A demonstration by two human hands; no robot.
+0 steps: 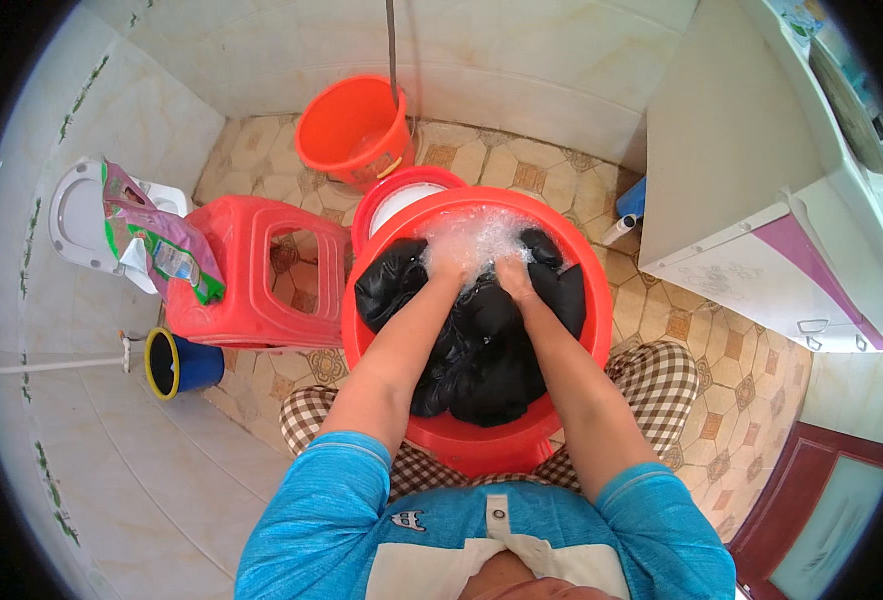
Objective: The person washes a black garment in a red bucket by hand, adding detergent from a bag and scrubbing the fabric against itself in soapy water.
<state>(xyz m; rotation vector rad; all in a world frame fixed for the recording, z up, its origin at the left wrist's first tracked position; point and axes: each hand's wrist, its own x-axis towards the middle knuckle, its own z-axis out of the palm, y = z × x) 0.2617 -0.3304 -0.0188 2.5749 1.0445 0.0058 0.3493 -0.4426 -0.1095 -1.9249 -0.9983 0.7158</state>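
Observation:
A round red plastic tub (599, 322) stands in front of me with wet black clothing (486, 367) heaped in it. White suds and splashing water (479, 229) fill its far side. Both my arms reach forward over the clothing. My left hand (450, 262) dips into the suds, its fingers hidden by foam. Close beside it on the right, my right hand (512, 271) also presses down at the edge of the foam, against the black cloth. Whether either hand grips the cloth is hidden.
Behind the tub are a red basin (441, 175) with white suds and an orange bucket (351, 160). A red plastic stool (239, 232) on the left carries a detergent bag (163, 247). A blue bucket (199, 367) lies near the wall; a white cabinet (756, 262) stands right.

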